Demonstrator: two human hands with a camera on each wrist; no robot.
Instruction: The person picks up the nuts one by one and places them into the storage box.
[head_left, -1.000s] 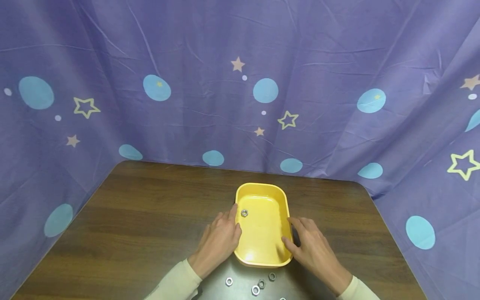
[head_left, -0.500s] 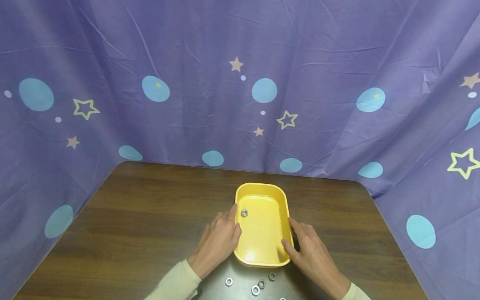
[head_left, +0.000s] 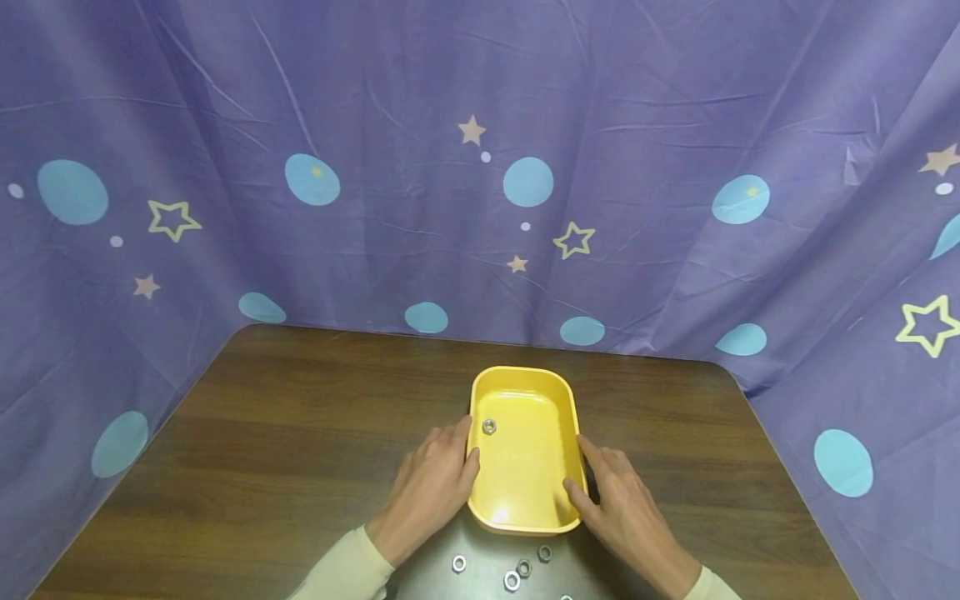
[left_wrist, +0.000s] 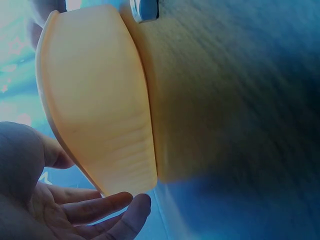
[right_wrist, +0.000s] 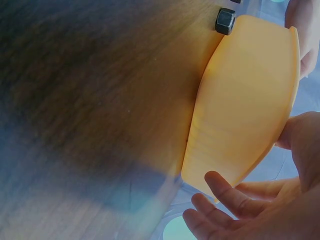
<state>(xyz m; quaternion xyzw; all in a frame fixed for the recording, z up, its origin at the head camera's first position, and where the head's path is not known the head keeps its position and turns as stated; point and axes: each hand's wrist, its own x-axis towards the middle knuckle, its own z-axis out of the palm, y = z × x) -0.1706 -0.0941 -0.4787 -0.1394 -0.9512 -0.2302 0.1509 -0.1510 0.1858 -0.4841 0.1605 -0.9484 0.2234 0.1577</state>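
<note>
A yellow plastic tray (head_left: 525,467) stands on the wooden table between both hands. Inside it, near the left wall, lies one metal hex nut (head_left: 489,427). My left hand (head_left: 431,483) grips the tray's left side, thumb on the rim and fingers along the outer wall. On the opposite side my right hand (head_left: 626,508) holds the right rim, its thumb reaching over the edge. Both wrist views show the tray's outer wall (left_wrist: 100,90) with the fingers against or close to it. How firmly the fingertips press cannot be told.
Several loose hex nuts (head_left: 512,580) lie on the table just in front of the tray; one is partly cut off by the bottom frame edge. Behind the dark wooden table (head_left: 315,417) hangs a purple curtain (head_left: 420,208) with stars and blue dots.
My left hand has shifted slightly down and left along the tray's rim. The tray, the nuts and my right hand stay practically in place.
</note>
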